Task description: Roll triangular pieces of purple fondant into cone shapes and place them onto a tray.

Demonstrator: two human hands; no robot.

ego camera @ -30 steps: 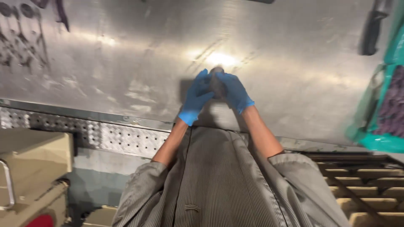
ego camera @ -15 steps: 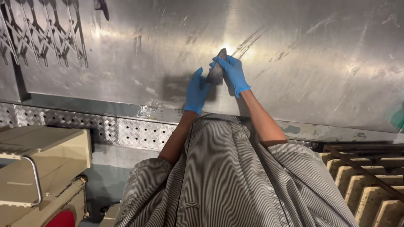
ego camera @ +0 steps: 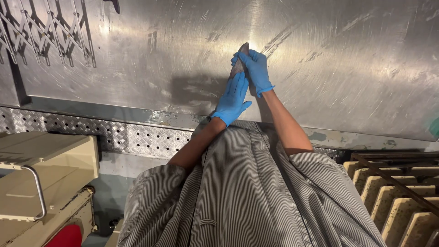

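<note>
Looking down from my head, my gloved left hand (ego camera: pixel 232 98) and right hand (ego camera: pixel 255 69) press together above the steel desk (ego camera: pixel 137 59), fingers closed around a dark grey piece (ego camera: pixel 239 64) held between both palms.

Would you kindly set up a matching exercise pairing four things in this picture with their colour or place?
Things:
1. gloves
2. steel table
3. folding metal lattice
4. beige trays

Descriptions:
A. lower right, stacked on edge
B. blue, on both hands
C. upper left, lying on the table
D. scratched, shiny grey surface

Pairs: 1-B, 2-D, 3-C, 4-A
</note>
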